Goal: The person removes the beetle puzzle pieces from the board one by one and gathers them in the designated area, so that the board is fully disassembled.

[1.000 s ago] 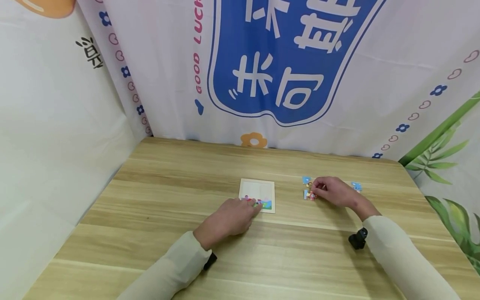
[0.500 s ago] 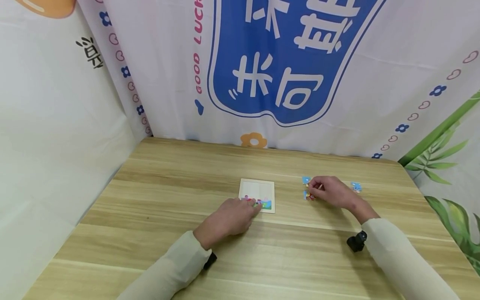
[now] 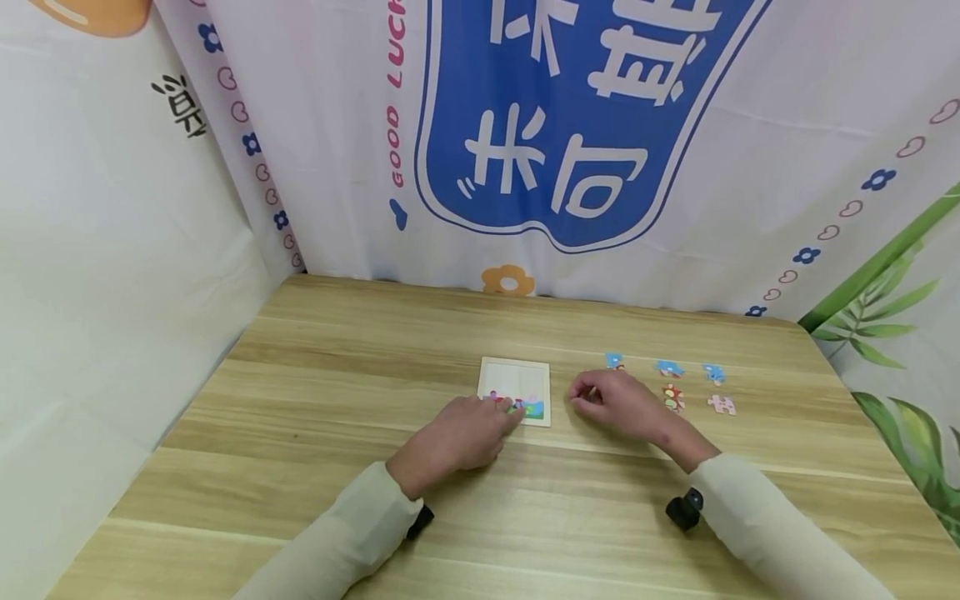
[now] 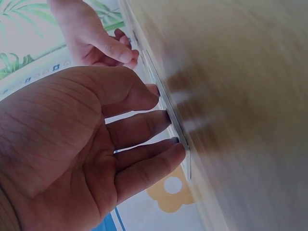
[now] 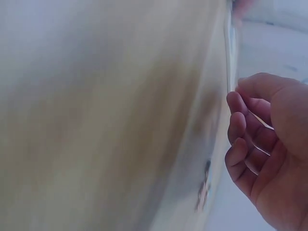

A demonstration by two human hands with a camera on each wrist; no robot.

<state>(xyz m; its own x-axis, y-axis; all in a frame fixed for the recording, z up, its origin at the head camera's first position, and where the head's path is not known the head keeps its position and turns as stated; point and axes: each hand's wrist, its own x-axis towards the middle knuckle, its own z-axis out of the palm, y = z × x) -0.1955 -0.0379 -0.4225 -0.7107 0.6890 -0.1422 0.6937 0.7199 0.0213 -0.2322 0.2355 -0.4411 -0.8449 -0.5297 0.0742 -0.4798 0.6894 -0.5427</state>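
My left hand (image 3: 468, 432) rests on the near side of a small square puzzle tray (image 3: 545, 383), fingertips over the coloured pieces (image 3: 534, 409) laid along its near edge. The tray's far part shows bare. In the left wrist view, the fingers (image 4: 139, 127) reach loosely to the tray's rim. Just right of the tray, my right hand (image 3: 617, 402) pinches a puzzle piece between thumb and index finger, and the fingers mostly hide it. Right of that hand lie loose puzzle pieces: a red one (image 3: 673, 398), a pink one (image 3: 722, 405) and several blue ones (image 3: 669, 367).
The wooden table (image 3: 315, 367) carries everything and meets a printed white cloth (image 3: 352, 233) at its back edge. Another cloth (image 3: 112, 275) hangs along the left side. Both sleeved forearms reach in from the front, each with a black wrist camera (image 3: 684, 508).
My right hand has moved left from the loose pieces toward the tray, uncovering pieces that it hid before. My left hand has stayed on the tray.
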